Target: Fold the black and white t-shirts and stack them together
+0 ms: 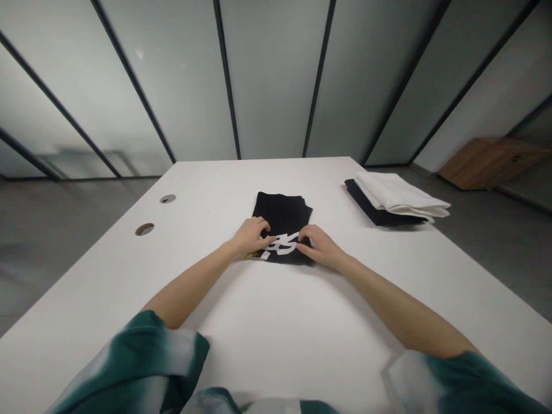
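A folded black garment [283,211] with white lettering lies on the white table in front of me. Its near part is turned over, so the print shows close to the near edge. My left hand [253,234] rests at the garment's left side, fingers curled and thumb pointing inward over the print. On the opposite side, my right hand [319,246] has its thumb and fingers bent together on the cloth near the lettering. Both hands appear to pinch the fabric, though the contact points are small. A bit of yellowish print shows under the left hand.
A stack of a folded white cloth [394,192] over a folded black cloth [366,204] sits near the right edge of the table [276,322]. Two round holes pierce the tabletop at left. Frosted panels stand behind, and a wooden cabinet [487,163] stands at far right.
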